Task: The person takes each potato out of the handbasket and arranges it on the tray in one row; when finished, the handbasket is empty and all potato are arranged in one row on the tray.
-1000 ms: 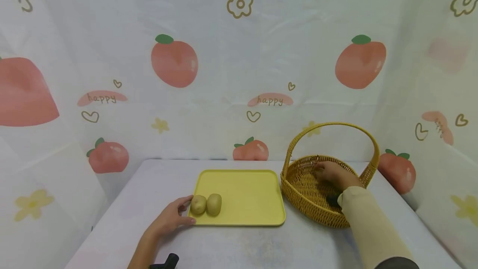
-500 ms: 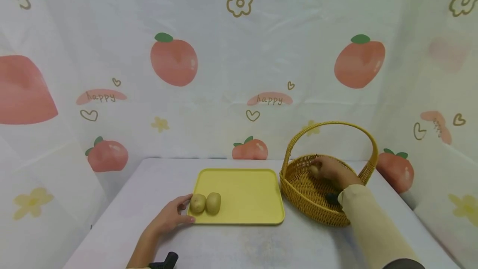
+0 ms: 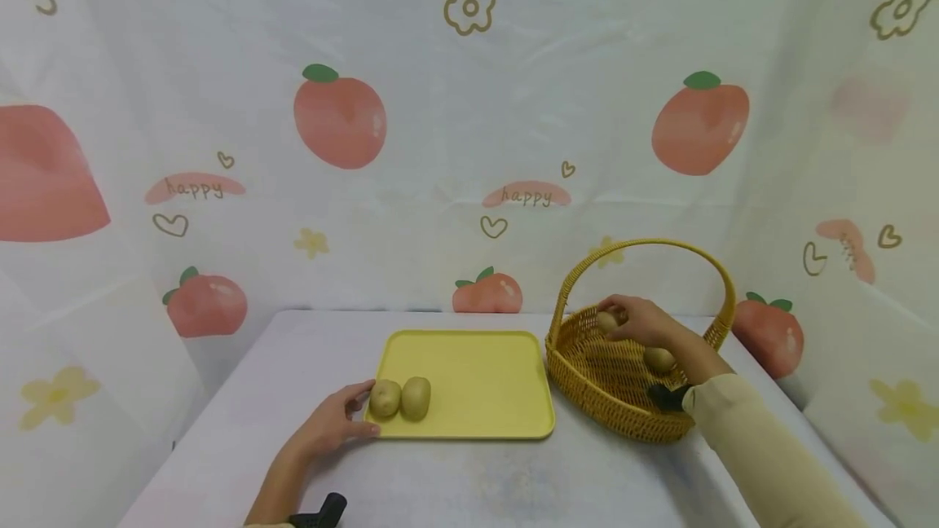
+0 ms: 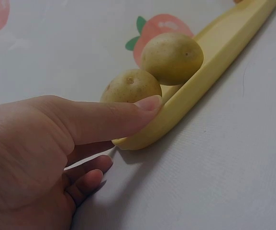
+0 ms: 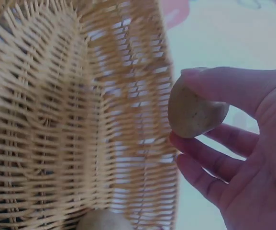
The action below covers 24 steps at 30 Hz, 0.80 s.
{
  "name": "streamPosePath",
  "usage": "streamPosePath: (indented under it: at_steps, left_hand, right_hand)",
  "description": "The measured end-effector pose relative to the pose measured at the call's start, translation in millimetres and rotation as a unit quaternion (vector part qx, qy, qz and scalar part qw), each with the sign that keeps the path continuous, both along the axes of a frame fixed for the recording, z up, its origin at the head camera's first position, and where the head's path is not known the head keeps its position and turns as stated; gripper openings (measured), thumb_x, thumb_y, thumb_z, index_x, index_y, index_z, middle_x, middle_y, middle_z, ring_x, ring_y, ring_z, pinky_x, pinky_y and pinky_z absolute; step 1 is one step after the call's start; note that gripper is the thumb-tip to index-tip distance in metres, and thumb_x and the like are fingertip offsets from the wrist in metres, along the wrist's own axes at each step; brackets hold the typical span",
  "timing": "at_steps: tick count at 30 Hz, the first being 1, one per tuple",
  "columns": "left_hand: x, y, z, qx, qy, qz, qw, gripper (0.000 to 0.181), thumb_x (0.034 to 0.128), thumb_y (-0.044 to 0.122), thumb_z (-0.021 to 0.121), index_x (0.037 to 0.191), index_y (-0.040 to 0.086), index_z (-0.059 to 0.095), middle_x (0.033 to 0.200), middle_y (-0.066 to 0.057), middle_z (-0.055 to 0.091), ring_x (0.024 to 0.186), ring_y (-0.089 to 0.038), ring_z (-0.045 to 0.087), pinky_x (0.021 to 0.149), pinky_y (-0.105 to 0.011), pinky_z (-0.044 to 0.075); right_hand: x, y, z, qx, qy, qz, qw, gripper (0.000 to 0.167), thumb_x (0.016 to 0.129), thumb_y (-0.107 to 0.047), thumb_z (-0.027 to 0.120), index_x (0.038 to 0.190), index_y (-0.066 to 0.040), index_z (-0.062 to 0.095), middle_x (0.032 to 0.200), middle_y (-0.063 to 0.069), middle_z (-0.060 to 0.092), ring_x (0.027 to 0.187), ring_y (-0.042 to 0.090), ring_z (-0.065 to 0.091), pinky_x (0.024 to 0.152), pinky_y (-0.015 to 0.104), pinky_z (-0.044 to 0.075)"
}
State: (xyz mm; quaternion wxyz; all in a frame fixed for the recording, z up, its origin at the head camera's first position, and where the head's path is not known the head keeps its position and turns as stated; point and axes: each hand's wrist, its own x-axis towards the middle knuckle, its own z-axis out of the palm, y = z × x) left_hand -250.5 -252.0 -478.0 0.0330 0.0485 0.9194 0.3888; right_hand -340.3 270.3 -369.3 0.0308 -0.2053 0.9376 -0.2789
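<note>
Rising right hand [image 3: 638,321]: is pinching a potato [image 3: 606,322] by the basket's [image 3: 603,407] eleven o'clock.
Basket: is now showing another potato [image 3: 659,360] at two o'clock.
Left hand [image 3: 328,426]: is spreading against the tray [image 3: 484,385] at eight o'clock, beside two potatoes [image 3: 416,398].

Beyond the fingertips of the right hand [image 5: 267,160], its wrist view crops the basket [image 5: 66,120] and the unheld potato [image 5: 104,222]. Behind the thumb of the left hand [image 4: 47,148], the nearer potato [image 4: 132,86] is partly hidden.

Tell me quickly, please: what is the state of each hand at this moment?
Left hand: holding the yellow tray at its near left corner.
Right hand: closed, holding a potato between thumb and fingers.
</note>
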Motion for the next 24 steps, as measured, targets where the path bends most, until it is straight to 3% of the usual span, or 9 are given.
streamPosePath:
  at_steps: [7, 12, 20, 24]
  left_hand:
    - [-1.3, -1.2, -2.0, 0.003, -0.003, 0.001, 1.0000, 0.085, 0.0663, 0.024, 0.089, 0.139, 0.003, 0.051, 0.130, -0.015, 0.056, 0.106, -0.028, 0.055, 0.090, -0.049, 0.045]
    - [-1.6, -1.0, -3.2, 0.007, -0.004, 0.001, 1.0000, 0.085, 0.0662, 0.023, 0.089, 0.140, 0.003, 0.051, 0.132, -0.015, 0.055, 0.107, -0.028, 0.055, 0.091, -0.049, 0.045]
    - [-0.7, -1.2, -2.5, 0.007, 0.003, -0.003, 1.0000, 0.084, 0.0662, 0.023, 0.089, 0.139, 0.003, 0.051, 0.130, -0.014, 0.056, 0.106, -0.027, 0.055, 0.089, -0.048, 0.045]
    - [-0.6, -1.1, -1.9, 0.007, 0.001, -0.001, 1.0000, 0.085, 0.0662, 0.023, 0.089, 0.139, 0.003, 0.051, 0.131, -0.015, 0.055, 0.107, -0.028, 0.055, 0.091, -0.050, 0.045]
  right_hand:
    - [20.3, -13.5, 7.1, -0.048, 0.016, 0.026, 0.9984, 0.049, 0.084, -0.015, 0.076, 0.128, -0.005, 0.057, 0.119, 0.018, 0.060, 0.098, 0.030, 0.060, 0.072, 0.038, 0.050]
    - [36.0, -24.9, 3.7, -0.077, 0.036, 0.044, 0.9954, 0.050, 0.082, -0.017, 0.079, 0.126, -0.007, 0.059, 0.115, 0.008, 0.061, 0.093, 0.022, 0.061, 0.072, 0.034, 0.051]
    - [56.4, -48.8, -4.1, -0.117, 0.072, 0.078, 0.9874, 0.047, 0.079, -0.011, 0.080, 0.122, -0.006, 0.060, 0.113, 0.008, 0.061, 0.094, 0.022, 0.059, 0.075, 0.033, 0.051]
    - [61.4, -65.6, -10.4, -0.128, 0.066, 0.084, 0.9860, 0.046, 0.078, -0.012, 0.080, 0.120, -0.008, 0.062, 0.110, 0.006, 0.062, 0.092, 0.021, 0.059, 0.075, 0.032, 0.051]
